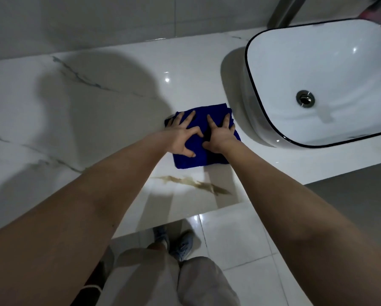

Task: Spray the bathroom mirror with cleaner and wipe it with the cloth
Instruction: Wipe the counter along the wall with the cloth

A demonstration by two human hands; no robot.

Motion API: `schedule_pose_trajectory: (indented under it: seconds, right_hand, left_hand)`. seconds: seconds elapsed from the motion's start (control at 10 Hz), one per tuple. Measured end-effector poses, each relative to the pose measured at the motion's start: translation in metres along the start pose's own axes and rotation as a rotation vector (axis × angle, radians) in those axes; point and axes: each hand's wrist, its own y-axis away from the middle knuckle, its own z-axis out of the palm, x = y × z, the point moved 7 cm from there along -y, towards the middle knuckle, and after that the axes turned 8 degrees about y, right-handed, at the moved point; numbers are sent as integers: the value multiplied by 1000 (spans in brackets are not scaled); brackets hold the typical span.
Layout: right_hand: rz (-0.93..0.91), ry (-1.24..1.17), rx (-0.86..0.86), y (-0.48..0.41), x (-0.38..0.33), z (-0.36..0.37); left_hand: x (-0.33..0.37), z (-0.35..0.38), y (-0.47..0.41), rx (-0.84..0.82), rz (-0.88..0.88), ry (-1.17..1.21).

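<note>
A dark blue cloth [209,111] lies folded flat on the white marble counter [96,102], just left of the basin. Both my hands lie on top of it. My left hand [183,135] presses its left half with fingers spread and straight. My right hand [220,133] presses the right half, fingers also spread flat. Neither a mirror nor a spray bottle is in view.
A white basin with a black rim [249,69] sits on the counter at the right, its drain [305,100] visible. A grey tap [284,12] rises behind it. A brown stain [198,184] marks the counter's front edge. Tiled floor and my shoes [180,244] lie below.
</note>
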Motion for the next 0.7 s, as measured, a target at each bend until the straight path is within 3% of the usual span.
schedule_pose_trajectory:
  seconds: [0.2,0.4,0.5,0.6,0.7]
  right_hand:
    - [17,64,-45,-16,-5,-11]
    - [4,-124,55,-12,-1,-9]
    - [-34,-271,189,-1,-1,-3]
    - [-127,-259,254,19,4,7]
    - [-273,-74,236,46,21,22]
  left_hand:
    - [-3,-9,-12,-9,-2,-7]
    - [4,-9,-4,56,-78,-154]
    - [12,-5,16,201,-227,-235]
    - [26,15,48,316,-365,-145]
    - [17,20,81,311,-510,-65]
